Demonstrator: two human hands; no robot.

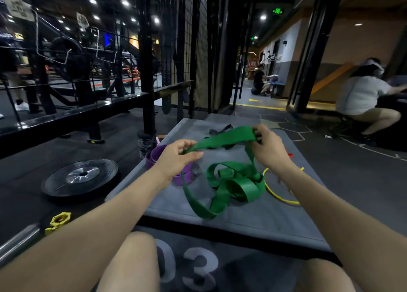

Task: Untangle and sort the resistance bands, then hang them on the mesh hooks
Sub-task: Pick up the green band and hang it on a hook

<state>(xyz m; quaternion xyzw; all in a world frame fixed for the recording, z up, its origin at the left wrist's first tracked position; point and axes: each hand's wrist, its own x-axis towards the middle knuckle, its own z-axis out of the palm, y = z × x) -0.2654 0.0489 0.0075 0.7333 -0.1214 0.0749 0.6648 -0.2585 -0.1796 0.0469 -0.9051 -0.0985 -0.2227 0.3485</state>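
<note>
A wide green resistance band (231, 186) lies in loops and twists on a grey mat (253, 221), with one stretch lifted between my hands. My left hand (179, 157) pinches that stretch at its left end. My right hand (267, 146) grips it at the right end, above the tangle. A purple band (158, 157) sits coiled behind my left hand. Beside my right forearm a thin yellow band (277, 194) curves on the mat. A black band (220, 130) lies at the mat's far end. The black mesh panel (199, 49) stands behind the mat.
A black weight plate (80, 177) lies on the floor to the left, with a yellow collar (59, 220) and a steel bar (17, 241) nearer me. A black rack (145, 71) rises at the far left. A seated person (363, 100) is at the right.
</note>
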